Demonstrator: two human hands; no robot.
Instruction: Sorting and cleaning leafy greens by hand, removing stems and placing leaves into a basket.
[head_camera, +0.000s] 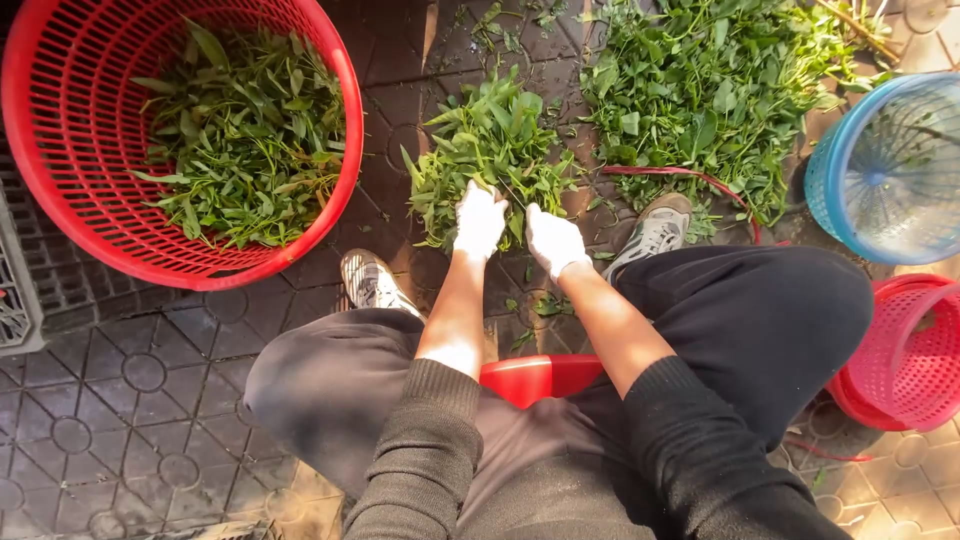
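I sit on a low red stool (535, 375) and reach down between my knees. My left hand (479, 221) and my right hand (553, 240), both in white gloves, rest on the near edge of a small bunch of green leafy stems (490, 150) lying on the paved ground. Each hand seems closed around stems at the bunch's base, though the fingers are hidden. A larger pile of the same greens (700, 90) lies to the right. A big red perforated basket (70, 190) at upper left holds sorted greens (245, 140).
A blue mesh basket (885, 170) stands at the right edge, with a pink-red basket (910, 355) below it. A red cord (690, 176) lies by the large pile. My shoes (655, 230) flank the bunch. A dark crate (20, 290) sits at the left.
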